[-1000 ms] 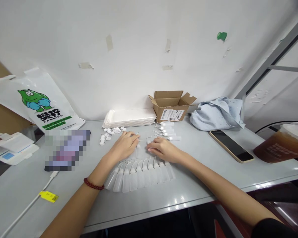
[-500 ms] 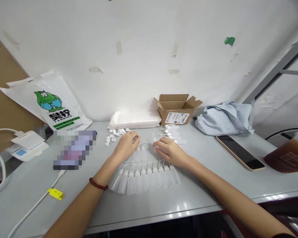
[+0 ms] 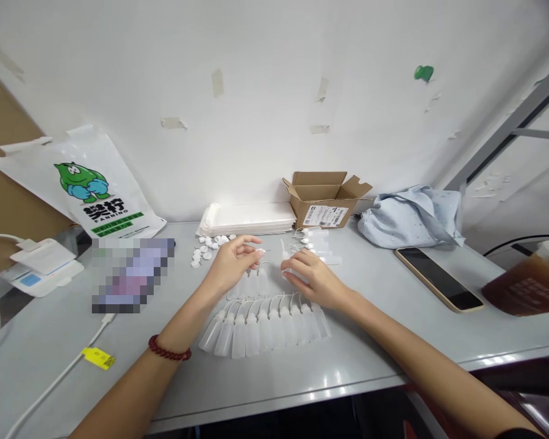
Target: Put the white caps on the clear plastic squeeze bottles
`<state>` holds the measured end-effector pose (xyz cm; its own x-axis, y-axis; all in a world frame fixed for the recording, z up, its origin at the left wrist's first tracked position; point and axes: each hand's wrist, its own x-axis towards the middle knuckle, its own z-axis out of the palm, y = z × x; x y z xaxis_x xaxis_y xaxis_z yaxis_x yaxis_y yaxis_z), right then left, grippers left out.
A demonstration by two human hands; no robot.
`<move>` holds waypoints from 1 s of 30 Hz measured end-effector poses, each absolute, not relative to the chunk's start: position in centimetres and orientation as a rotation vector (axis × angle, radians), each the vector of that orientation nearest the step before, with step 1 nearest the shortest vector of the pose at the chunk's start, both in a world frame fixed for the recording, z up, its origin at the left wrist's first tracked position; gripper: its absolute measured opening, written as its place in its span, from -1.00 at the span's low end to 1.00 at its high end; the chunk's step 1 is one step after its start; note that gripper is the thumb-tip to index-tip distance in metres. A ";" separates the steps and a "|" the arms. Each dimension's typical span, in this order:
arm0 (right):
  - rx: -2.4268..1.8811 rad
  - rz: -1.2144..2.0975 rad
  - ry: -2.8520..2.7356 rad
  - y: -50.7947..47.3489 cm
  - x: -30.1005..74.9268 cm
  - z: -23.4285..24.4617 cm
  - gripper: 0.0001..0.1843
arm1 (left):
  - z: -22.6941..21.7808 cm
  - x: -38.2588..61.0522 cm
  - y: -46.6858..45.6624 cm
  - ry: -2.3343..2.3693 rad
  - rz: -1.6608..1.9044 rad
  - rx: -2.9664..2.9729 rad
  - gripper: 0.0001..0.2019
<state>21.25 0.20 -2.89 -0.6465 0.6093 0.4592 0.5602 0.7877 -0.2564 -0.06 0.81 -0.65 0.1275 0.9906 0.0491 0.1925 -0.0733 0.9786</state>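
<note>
My left hand (image 3: 238,262) is raised over the table, thumb and fingers pinched on a small white cap (image 3: 261,252) with a thin pin pointing right. My right hand (image 3: 308,274) is closed around a small plastic squeeze bottle, whose pale nozzle (image 3: 283,249) stands up above the fingers; most of its body is hidden. Below both hands, several translucent squeeze bottles (image 3: 252,338) with thin curved tubes lie in a fanned row. A shorter row of bottles (image 3: 256,283) lies just under my left fingers. Loose white caps (image 3: 204,249) are heaped behind my left hand.
Several capped bottles (image 3: 318,245) lie behind my right hand. Farther back are a stack of white packets (image 3: 251,219) and an open cardboard box (image 3: 322,207). Blue cloth (image 3: 407,219), a phone (image 3: 439,280) and a drink cup (image 3: 526,286) stand right; a plastic bag (image 3: 100,195) is left.
My left hand has turned and lifted slightly from the short bottle row, and the cap with its pin now shows in its fingers. My right hand has barely moved. The view has shifted slightly.
</note>
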 end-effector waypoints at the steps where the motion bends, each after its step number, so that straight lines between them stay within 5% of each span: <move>1: -0.866 0.119 -2.446 0.1 21.2 -2.9 -0.83 | -0.5 0.0 0.6 1.183 1.032 1.411 -0.70; 14: -0.749 0.088 -2.456 -0.8 20.8 -2.7 -0.84 | 0.0 1.3 -1.0 0.909 1.058 0.891 -0.84; 30: -0.743 0.098 -2.351 -1.3 20.7 -2.4 -0.88 | 0.8 2.3 -2.2 1.034 1.212 0.992 -0.82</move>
